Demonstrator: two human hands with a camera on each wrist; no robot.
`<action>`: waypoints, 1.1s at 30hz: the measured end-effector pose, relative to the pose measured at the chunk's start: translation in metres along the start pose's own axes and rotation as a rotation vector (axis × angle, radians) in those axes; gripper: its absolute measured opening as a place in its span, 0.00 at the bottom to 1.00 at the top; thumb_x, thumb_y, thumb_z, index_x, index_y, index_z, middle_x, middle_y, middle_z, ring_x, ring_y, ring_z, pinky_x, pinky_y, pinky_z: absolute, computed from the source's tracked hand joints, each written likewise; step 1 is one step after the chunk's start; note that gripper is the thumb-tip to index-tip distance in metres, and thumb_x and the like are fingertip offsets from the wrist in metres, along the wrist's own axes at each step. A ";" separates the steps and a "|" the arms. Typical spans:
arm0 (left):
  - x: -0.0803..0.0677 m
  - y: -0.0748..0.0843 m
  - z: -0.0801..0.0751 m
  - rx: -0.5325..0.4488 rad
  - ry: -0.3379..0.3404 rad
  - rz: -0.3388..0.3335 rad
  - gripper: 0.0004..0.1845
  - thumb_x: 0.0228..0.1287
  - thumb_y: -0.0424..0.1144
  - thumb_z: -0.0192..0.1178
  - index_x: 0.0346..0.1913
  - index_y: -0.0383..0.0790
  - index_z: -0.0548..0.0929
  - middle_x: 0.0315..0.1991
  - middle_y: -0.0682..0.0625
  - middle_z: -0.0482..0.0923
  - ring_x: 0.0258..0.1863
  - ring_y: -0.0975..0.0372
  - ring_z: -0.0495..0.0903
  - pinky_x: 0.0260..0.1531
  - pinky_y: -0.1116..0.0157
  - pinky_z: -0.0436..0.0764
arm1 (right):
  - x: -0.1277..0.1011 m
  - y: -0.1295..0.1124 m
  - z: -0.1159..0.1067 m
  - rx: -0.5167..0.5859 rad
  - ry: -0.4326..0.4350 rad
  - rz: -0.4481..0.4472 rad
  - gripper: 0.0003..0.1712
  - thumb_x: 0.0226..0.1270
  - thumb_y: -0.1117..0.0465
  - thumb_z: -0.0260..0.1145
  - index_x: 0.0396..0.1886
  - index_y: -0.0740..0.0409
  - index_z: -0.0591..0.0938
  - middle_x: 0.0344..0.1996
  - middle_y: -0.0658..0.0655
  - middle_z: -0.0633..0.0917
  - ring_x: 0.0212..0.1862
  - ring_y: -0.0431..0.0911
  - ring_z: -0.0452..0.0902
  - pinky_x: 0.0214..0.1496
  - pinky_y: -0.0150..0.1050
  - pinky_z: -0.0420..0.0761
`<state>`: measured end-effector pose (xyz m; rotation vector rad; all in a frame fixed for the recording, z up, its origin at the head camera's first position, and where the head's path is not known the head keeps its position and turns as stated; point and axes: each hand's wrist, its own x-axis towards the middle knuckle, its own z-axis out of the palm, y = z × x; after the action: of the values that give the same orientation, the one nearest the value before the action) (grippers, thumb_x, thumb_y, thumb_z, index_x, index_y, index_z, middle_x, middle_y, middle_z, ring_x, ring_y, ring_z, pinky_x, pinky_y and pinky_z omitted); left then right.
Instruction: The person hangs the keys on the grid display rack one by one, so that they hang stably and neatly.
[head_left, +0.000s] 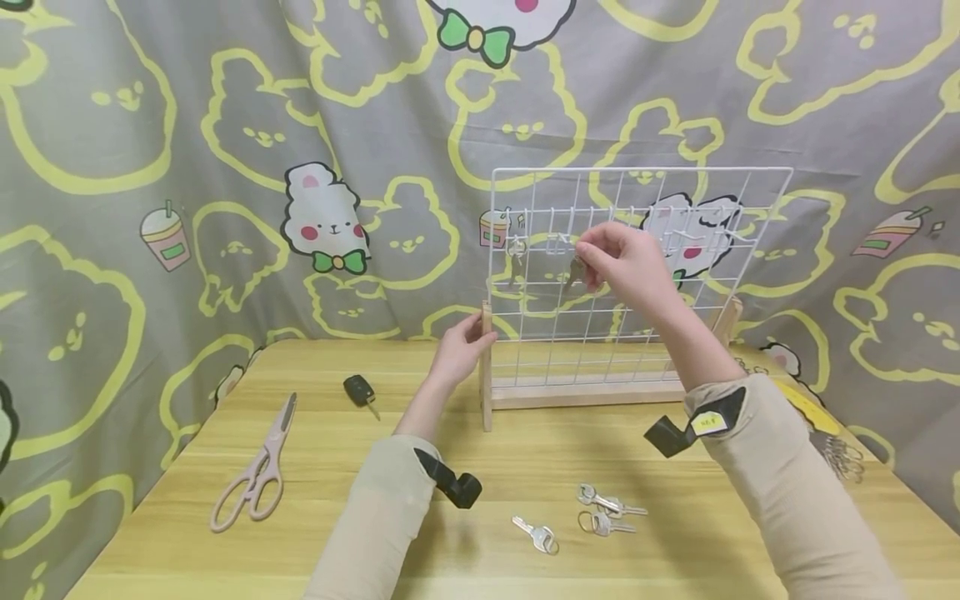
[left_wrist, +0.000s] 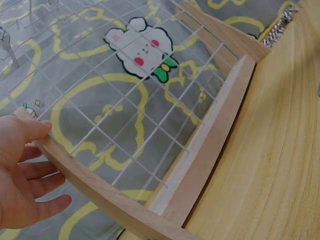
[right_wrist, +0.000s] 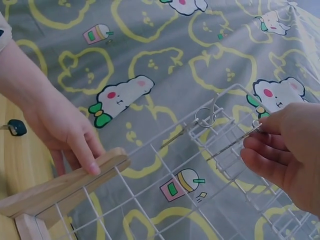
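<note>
A white wire grid rack (head_left: 641, 170) stands upright on a wooden base, with hooks along its upper part. My left hand (head_left: 459, 354) grips its left wooden post (head_left: 487, 375), thumb on one side and fingers behind, as the left wrist view shows. In front of the hooks, my right hand (head_left: 626, 265) pinches a key (head_left: 574, 273) near its top; the key's blade (right_wrist: 232, 143) points away from the fingertips. One key (head_left: 516, 258) hangs by its ring (right_wrist: 205, 117) from the leftmost hook. The fingers partly hide the held key's ring.
Several silver keys with rings lie on the table, one (head_left: 536, 533) apart from a small group (head_left: 609, 525). At the left are a black car key (head_left: 360, 389) and pink-handled scissors (head_left: 261, 473). Metal rings (head_left: 842, 457) and a yellow object (head_left: 806, 406) lie far right. A patterned curtain hangs behind.
</note>
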<state>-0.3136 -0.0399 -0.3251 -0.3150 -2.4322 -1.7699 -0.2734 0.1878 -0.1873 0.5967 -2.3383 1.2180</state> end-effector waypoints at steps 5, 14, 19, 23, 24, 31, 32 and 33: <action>0.001 -0.001 0.000 -0.004 -0.003 0.000 0.32 0.64 0.41 0.58 0.68 0.36 0.62 0.61 0.41 0.70 0.60 0.52 0.69 0.61 0.58 0.67 | 0.005 -0.003 0.002 0.010 0.024 0.009 0.10 0.67 0.62 0.60 0.38 0.67 0.79 0.20 0.59 0.80 0.19 0.43 0.76 0.22 0.34 0.80; 0.001 -0.001 0.001 -0.005 0.004 0.002 0.31 0.64 0.41 0.59 0.68 0.35 0.62 0.60 0.41 0.70 0.59 0.52 0.70 0.60 0.58 0.67 | 0.010 -0.004 0.008 -0.007 0.046 0.006 0.10 0.67 0.63 0.59 0.38 0.69 0.79 0.20 0.58 0.81 0.18 0.42 0.75 0.21 0.31 0.79; 0.001 -0.001 0.001 -0.004 0.005 0.004 0.31 0.64 0.41 0.59 0.67 0.35 0.63 0.60 0.41 0.70 0.59 0.52 0.70 0.60 0.58 0.67 | 0.012 -0.003 0.010 -0.029 0.066 0.001 0.11 0.67 0.63 0.59 0.39 0.69 0.79 0.21 0.59 0.81 0.18 0.41 0.75 0.22 0.30 0.79; 0.000 -0.002 0.001 -0.004 0.004 0.008 0.31 0.64 0.41 0.59 0.67 0.35 0.63 0.60 0.41 0.71 0.59 0.52 0.70 0.60 0.58 0.68 | 0.011 -0.001 0.012 -0.075 0.076 -0.006 0.10 0.67 0.65 0.59 0.40 0.68 0.80 0.22 0.59 0.82 0.18 0.39 0.75 0.21 0.29 0.78; 0.000 -0.002 0.001 -0.003 0.003 0.008 0.31 0.64 0.41 0.58 0.67 0.35 0.63 0.60 0.41 0.71 0.59 0.52 0.70 0.60 0.58 0.68 | 0.011 -0.001 0.012 -0.084 0.077 -0.006 0.09 0.66 0.65 0.59 0.40 0.68 0.81 0.22 0.60 0.82 0.18 0.39 0.75 0.21 0.28 0.78; -0.001 -0.001 0.000 -0.011 0.001 0.008 0.31 0.64 0.41 0.58 0.68 0.35 0.62 0.61 0.41 0.70 0.60 0.52 0.69 0.60 0.58 0.67 | 0.010 0.002 0.016 -0.097 0.060 0.005 0.10 0.66 0.66 0.59 0.43 0.68 0.80 0.29 0.63 0.84 0.21 0.37 0.77 0.24 0.27 0.79; -0.001 0.000 0.000 -0.012 0.002 0.007 0.31 0.64 0.41 0.58 0.68 0.35 0.62 0.61 0.41 0.70 0.60 0.52 0.69 0.60 0.58 0.67 | 0.010 0.003 0.016 -0.088 0.056 0.004 0.11 0.66 0.66 0.60 0.43 0.68 0.80 0.30 0.63 0.84 0.21 0.38 0.78 0.25 0.28 0.79; -0.001 0.000 0.000 -0.011 0.004 0.007 0.31 0.64 0.41 0.58 0.68 0.35 0.62 0.61 0.41 0.70 0.60 0.52 0.69 0.60 0.58 0.67 | 0.010 0.003 0.017 -0.075 0.052 0.005 0.11 0.66 0.66 0.60 0.43 0.69 0.79 0.31 0.64 0.84 0.22 0.38 0.78 0.25 0.28 0.80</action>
<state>-0.3125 -0.0404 -0.3254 -0.3212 -2.4166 -1.7796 -0.2862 0.1740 -0.1926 0.5275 -2.3320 1.1295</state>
